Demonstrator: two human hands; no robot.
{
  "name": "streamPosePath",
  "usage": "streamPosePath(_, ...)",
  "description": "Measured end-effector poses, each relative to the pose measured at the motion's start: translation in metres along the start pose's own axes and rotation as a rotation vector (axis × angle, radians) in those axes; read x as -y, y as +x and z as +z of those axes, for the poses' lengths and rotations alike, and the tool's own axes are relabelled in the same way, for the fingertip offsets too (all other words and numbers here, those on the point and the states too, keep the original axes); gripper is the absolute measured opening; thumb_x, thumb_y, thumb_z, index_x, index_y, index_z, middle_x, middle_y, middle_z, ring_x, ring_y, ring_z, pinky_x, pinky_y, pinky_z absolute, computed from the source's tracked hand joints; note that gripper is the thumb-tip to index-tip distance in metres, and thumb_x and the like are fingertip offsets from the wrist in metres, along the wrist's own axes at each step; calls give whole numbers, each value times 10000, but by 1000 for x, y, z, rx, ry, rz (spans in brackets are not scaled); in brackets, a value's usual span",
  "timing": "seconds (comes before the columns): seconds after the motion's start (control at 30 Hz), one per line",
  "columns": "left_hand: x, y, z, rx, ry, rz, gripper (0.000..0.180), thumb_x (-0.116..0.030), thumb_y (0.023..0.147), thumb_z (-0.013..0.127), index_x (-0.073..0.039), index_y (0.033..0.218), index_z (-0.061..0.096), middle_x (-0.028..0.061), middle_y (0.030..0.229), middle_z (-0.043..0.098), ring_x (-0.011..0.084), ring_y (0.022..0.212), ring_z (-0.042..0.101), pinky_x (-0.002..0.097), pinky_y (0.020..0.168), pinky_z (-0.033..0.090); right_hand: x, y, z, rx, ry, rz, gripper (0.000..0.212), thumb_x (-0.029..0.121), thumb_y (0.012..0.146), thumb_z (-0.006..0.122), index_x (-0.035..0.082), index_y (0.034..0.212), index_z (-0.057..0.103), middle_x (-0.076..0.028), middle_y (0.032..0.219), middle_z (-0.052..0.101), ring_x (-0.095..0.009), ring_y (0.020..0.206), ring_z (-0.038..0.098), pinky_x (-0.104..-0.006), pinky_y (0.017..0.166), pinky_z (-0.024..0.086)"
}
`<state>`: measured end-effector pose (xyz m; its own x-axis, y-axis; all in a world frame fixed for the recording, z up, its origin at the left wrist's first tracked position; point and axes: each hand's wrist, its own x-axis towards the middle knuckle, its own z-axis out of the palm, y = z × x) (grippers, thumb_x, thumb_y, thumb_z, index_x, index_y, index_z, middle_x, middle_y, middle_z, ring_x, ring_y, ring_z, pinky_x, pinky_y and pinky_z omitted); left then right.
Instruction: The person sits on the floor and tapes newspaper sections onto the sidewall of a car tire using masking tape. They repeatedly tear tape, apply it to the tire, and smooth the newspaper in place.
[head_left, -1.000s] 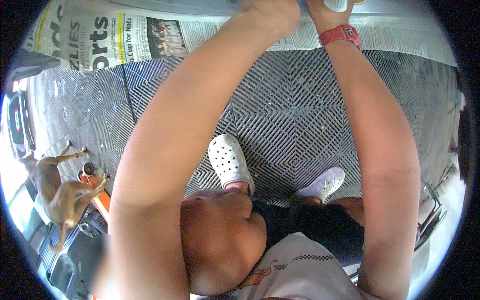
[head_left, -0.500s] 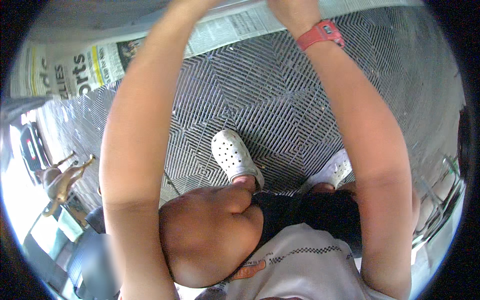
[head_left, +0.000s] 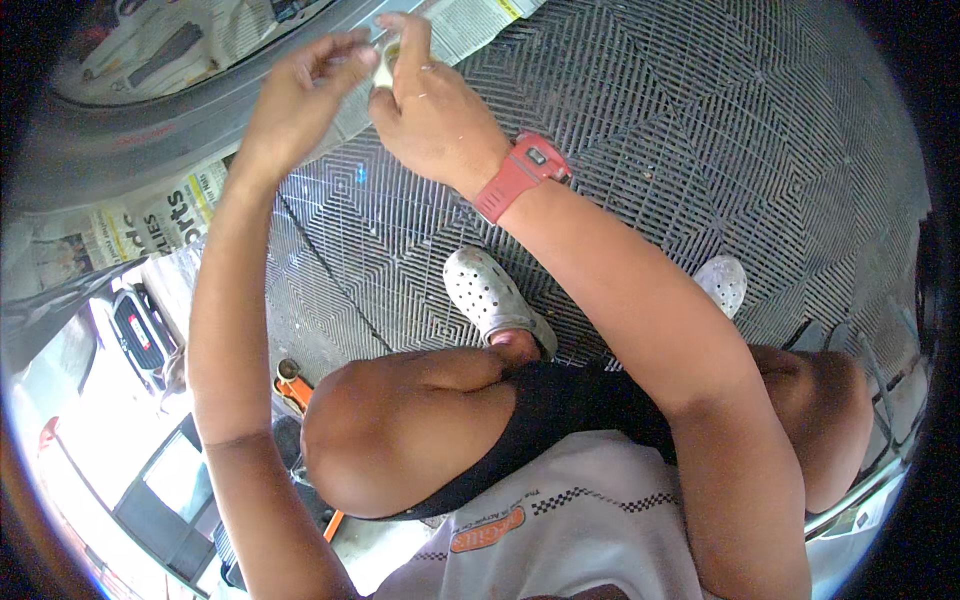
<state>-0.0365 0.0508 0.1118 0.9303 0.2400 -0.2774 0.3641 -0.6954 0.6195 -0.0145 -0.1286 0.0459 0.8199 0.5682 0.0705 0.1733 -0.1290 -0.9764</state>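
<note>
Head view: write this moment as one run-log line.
right hand: holds small pale roll | left hand: close beside it, contact unclear | newspaper: along curved grey panel | white clogs: on ribbed floor

Roll (head_left: 384, 74) in R hand (head_left: 435, 122), L hand (head_left: 295, 105) adj.; newspaper (head_left: 140, 226) along panel (head_left: 105, 150) edge, fwd L (shoes (head_left: 484, 290) on flr (head_left: 630, 130) behind).

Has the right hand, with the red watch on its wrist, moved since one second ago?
Yes. The right hand has moved to the left along the newspaper, nearer to its large-lettered part.
</note>
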Motion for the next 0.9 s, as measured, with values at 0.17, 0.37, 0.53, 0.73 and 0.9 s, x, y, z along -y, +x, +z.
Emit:
streamPosePath(0.17, 5, -40, -2, -67, -119, -104, 249, -257, 991, 822, -34, 1100, 801, 50, 982, 785, 125, 946, 699, 306, 886, 538, -7, -10, 8, 121, 147, -116, 693, 184, 1019, 650, -31, 1581, 306, -288, 879, 736, -471, 877, 753, -531, 802, 569)
streamPosePath(0.37, 32, -70, -1, -331, -328, -175, 139, -171, 987, 815, -40, 1002, 773, 24, 905, 766, 95, 835, 672, 267, 801, 541, 14, -18, -2, 374, 352, 71, 471, 276, 1104, 575, 10, 1483, 488, -155, 722, 700, -288, 674, 710, -424, 657, 556)
streamPosePath(0.53, -3, -65, 8, -574, 58, 36, 166, -163, 982, 813, -3, 1006, 774, 81, 880, 791, 131, 802, 728, 298, 775, 577, -6, -21, -14, 552, 294, 448, 298, 279, 1145, 537, -5, 1221, 589, -100, 665, 698, -199, 585, 728, -376, 501, 544)
streamPosePath(0.73, 0, -62, 10, -845, 173, 98, 158, -152, 967, 821, -14, 1038, 794, 116, 942, 817, 166, 813, 741, 292, 772, 565, -8, -39, 5, -150, -175, -508, 383, 387, 1035, 724, 36, 1174, 655, -199, 800, 733, -389, 646, 724, -444, 540, 560)
streamPosePath(0.9, 21, -55, 15, -674, 93, 283, 222, -97, 969, 777, -5, 1169, 743, 132, 989, 800, 219, 886, 774, 337, 811, 596, 24, 4, 6, -333, -298, -235, 359, 307, 1020, 733, -27, 1151, 723, -213, 960, 759, -303, 787, 731, -402, 677, 555)
